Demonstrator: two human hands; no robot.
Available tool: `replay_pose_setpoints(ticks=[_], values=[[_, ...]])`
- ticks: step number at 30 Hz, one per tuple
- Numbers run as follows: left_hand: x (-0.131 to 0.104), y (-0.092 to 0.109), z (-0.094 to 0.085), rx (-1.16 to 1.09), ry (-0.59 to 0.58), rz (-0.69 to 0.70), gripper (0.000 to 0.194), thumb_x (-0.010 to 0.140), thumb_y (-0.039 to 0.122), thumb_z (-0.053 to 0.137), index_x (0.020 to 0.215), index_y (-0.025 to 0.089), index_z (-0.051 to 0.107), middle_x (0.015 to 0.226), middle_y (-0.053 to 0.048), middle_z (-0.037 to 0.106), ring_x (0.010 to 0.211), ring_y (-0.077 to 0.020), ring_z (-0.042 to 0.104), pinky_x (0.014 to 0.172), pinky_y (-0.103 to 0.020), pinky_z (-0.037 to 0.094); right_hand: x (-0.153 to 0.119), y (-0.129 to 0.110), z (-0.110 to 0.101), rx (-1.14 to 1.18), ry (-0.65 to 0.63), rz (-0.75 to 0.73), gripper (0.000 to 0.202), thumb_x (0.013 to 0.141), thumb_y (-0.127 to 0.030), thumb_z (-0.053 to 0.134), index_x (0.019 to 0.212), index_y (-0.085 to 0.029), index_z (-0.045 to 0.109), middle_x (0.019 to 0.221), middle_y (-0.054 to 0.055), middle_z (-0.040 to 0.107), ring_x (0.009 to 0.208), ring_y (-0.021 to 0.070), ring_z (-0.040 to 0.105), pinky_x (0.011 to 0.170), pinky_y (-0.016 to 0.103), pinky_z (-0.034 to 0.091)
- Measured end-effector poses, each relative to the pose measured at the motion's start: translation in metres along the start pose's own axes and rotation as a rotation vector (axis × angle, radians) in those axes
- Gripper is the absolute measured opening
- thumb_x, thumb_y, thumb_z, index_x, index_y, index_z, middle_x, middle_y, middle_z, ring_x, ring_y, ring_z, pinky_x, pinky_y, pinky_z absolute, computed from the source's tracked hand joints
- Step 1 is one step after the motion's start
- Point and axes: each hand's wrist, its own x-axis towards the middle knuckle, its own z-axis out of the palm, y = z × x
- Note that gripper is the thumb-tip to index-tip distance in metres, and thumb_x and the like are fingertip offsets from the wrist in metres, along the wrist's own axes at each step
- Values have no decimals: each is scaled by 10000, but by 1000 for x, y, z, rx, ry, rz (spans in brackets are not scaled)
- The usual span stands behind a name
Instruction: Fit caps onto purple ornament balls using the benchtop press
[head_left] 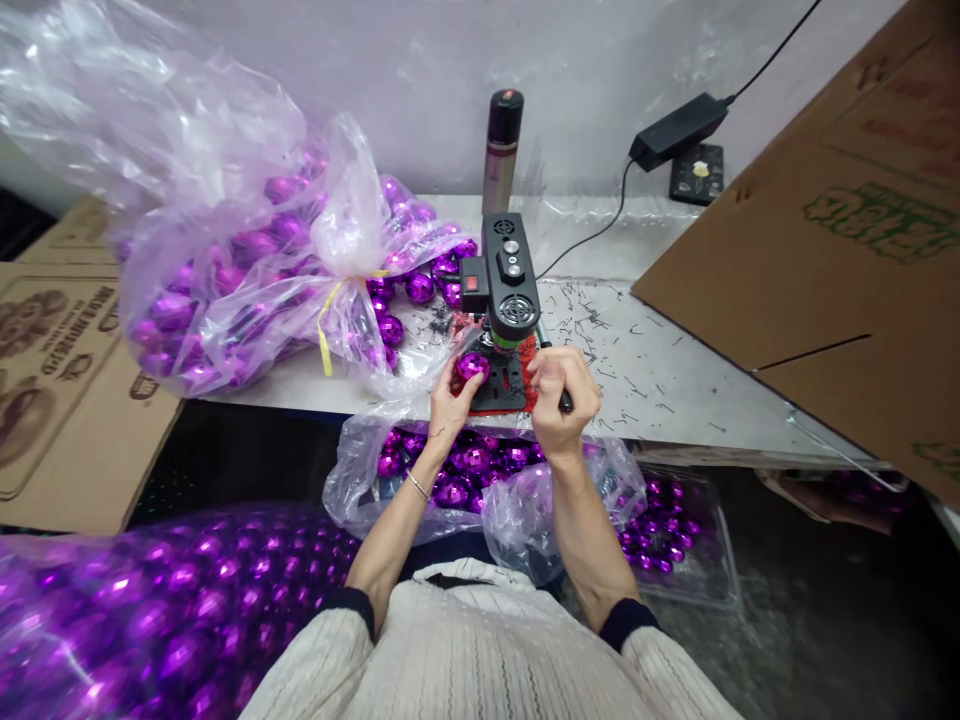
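My left hand (pixel 452 403) holds a shiny purple faceted ball (pixel 473 366) between thumb and fingers, close under the head of a small black bench drill press (pixel 511 275). My right hand (pixel 564 398) is closed in a fist around the black-gripped lever (pixel 566 402) on the press's right side. The slotted black base plate (pixel 501 388) rests on a red mat (pixel 531 355). Exactly where the ball meets the tool is too small to make out.
A tied clear bag (pixel 225 290) of purple balls lies left on the white table (pixel 660 400). A spray can (pixel 501 150) stands behind the press. Cardboard boxes (pixel 817 230) flank both sides. More balls (pixel 474 460) fill a bag below the edge, and a tray (pixel 720 530) sits lower right.
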Motion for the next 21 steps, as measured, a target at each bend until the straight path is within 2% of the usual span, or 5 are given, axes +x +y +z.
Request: replay_pose_setpoints(ticks=[3,8,16,21], values=[[8,-7,3,184,-8,113,660,827,562,773,1362,203,626,1407,-128,663,1351,-321,600,1191,-514,437,1,-1,-1,18,-13,-5,266,1003,-171,472,749,-217,539,724,-7,610,696,125,612,640,290,482],[16,-12,6,390,-51,261,687,826,595,765,1344,164,631,1362,-178,676,1305,-343,628,1151,-521,474,0,1,-2,19,-23,-12,261,995,-172,474,752,-215,559,744,5,629,719,139,630,644,304,489],[19,-13,2,436,-67,441,674,862,639,698,1333,165,612,1297,-172,688,1236,-314,658,1087,-505,525,-2,3,-2,6,-26,-12,265,992,-168,468,745,-220,551,739,5,633,704,140,623,642,311,482],[20,-16,1,493,-128,501,645,871,600,711,1351,182,610,1318,-162,665,1279,-308,621,1117,-507,500,-3,3,-2,18,-17,-18,259,982,-148,478,743,-220,546,727,-2,621,693,135,612,638,299,478]])
